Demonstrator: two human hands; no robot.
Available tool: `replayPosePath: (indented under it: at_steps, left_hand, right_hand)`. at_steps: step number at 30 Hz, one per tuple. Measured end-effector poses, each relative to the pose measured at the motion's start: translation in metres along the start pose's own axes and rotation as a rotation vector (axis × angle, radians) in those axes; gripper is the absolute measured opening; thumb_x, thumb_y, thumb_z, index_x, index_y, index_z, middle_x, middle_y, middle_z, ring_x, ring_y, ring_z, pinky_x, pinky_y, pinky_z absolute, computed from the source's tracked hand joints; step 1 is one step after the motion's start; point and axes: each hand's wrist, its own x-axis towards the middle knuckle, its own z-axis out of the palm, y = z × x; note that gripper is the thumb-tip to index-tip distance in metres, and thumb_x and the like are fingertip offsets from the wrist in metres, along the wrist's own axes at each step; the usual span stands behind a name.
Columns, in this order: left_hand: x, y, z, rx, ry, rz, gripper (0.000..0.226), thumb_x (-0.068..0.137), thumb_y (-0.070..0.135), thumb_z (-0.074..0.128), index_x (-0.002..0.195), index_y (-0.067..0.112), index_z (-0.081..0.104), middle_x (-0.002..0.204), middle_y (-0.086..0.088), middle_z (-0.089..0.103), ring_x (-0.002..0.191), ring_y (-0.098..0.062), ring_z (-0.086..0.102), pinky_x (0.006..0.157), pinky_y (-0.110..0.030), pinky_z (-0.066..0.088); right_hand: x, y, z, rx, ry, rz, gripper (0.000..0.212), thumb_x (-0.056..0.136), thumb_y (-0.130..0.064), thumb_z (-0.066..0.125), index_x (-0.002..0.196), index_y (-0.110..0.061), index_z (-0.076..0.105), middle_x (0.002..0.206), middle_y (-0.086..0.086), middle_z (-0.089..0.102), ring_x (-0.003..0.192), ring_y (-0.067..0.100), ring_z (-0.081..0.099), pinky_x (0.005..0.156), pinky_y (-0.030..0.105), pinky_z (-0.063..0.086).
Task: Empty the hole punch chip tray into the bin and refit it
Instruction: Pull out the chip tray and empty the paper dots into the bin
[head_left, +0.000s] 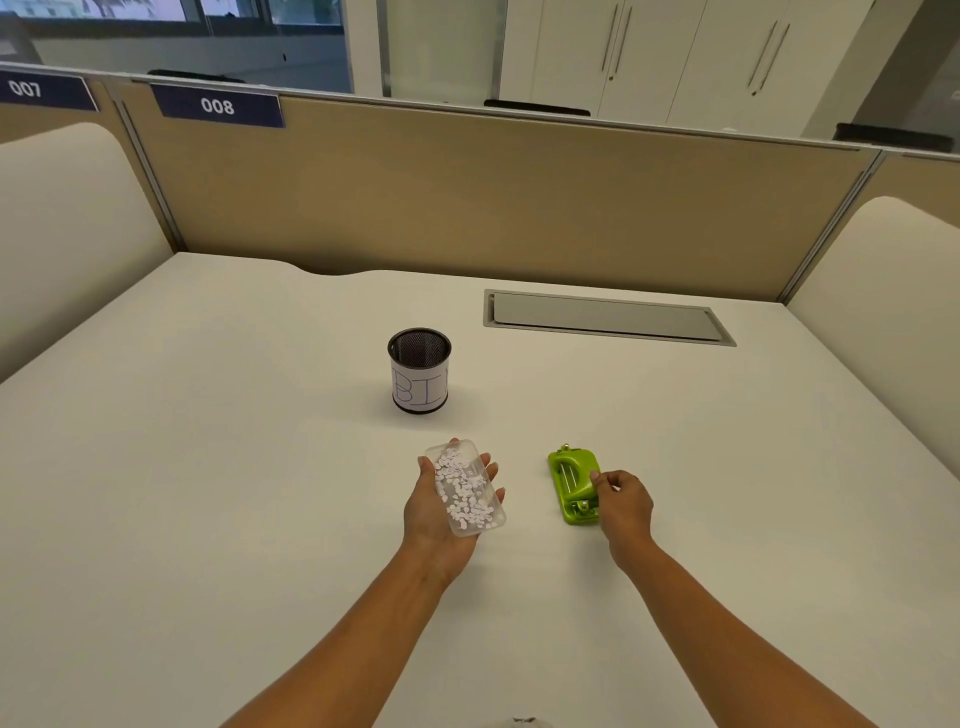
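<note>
A clear plastic chip tray (466, 486) full of white paper chips lies face up in the palm of my left hand (434, 512), held level above the desk. The green hole punch (574, 484) lies upside down on the desk to the right, its metal underside showing. My right hand (623, 501) grips the punch's right edge with thumb and fingers. The bin (420, 370), a black mesh cup with a white paper label reading "BI", stands upright on the desk a little beyond and left of the tray.
The white desk (234, 467) has a grey cable hatch (605, 317) at the back right. A tan partition (467, 197) closes off the far edge, and cream side panels (67, 223) stand at left and right.
</note>
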Motion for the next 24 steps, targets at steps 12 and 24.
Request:
replayPosePath:
  at_steps: [12, 24]
  left_hand:
    - [0.003, -0.001, 0.003, 0.001, -0.005, 0.010, 0.048, 0.098, 0.046, 0.020, 0.119, 0.015, 0.050, 0.097, -0.009, 0.061, 0.089, -0.021, 0.057, 0.091, -0.040, 0.041]
    - [0.007, 0.010, 0.015, -0.075, 0.067, 0.136, 0.053, 0.101, 0.039, 0.017, 0.141, 0.011, 0.036, 0.142, -0.014, 0.048, 0.133, -0.027, 0.044, 0.106, -0.043, 0.033]
  right_hand:
    - [-0.001, 0.005, -0.003, 0.072, 0.100, 0.026, 0.025, 0.089, -0.020, 0.057, 0.100, 0.000, 0.066, 0.108, 0.013, 0.062, 0.096, 0.025, 0.055, 0.072, 0.027, 0.046]
    - [-0.053, -0.041, 0.027, 0.325, -0.492, 0.130, 0.017, 0.090, -0.019, 0.056, 0.076, -0.009, 0.060, 0.080, 0.008, 0.061, 0.067, 0.012, 0.058, 0.058, 0.017, 0.053]
